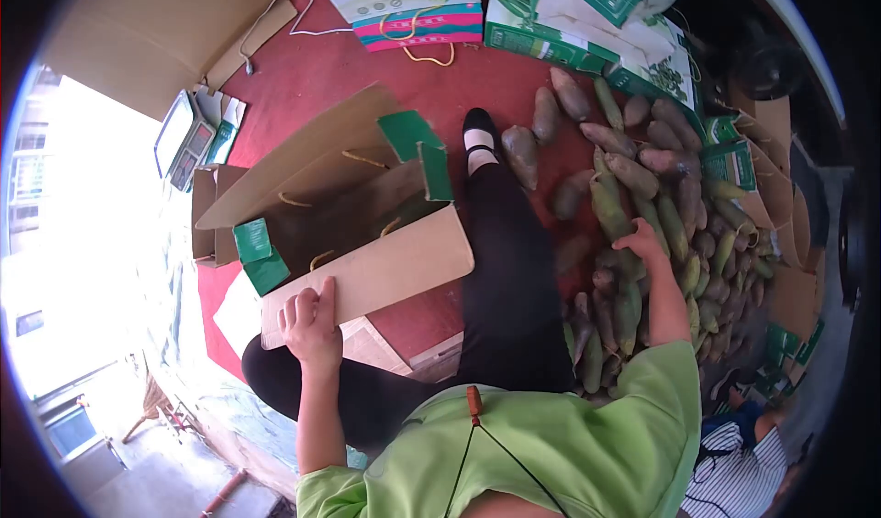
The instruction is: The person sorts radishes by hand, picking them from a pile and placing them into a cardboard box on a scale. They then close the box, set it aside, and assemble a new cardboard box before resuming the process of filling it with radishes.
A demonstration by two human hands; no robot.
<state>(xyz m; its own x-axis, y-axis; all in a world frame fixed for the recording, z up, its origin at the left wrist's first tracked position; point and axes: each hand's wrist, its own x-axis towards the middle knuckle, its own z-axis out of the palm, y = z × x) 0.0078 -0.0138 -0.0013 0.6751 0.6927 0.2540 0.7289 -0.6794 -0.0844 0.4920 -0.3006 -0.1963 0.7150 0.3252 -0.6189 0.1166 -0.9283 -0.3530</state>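
Note:
An open cardboard carton point(358, 215) with green corner flaps and rope handles stands tilted in front of me, its inside in shadow. My left hand point(314, 327) is closed over the near flap point(395, 266), the index finger laid along the board. On the right, my right hand point(644, 243) reaches over a heap of produce with thumb and fingers apart, its fingertips right at a long green vegetable point(608, 208). Around that hand lie more green, husk-like vegetables point(628, 316) and purple-brown, root-shaped ones point(633, 177).
Printed green-and-white boxes point(587, 22) and a printed carry box point(413, 13) stand at the back. A digital scale point(188, 142) sits at the left near a bright window. My outstretched leg point(512, 261) lies between carton and heap on the red floor covering point(312, 87). Another person's striped garment point(739, 472) shows lower right.

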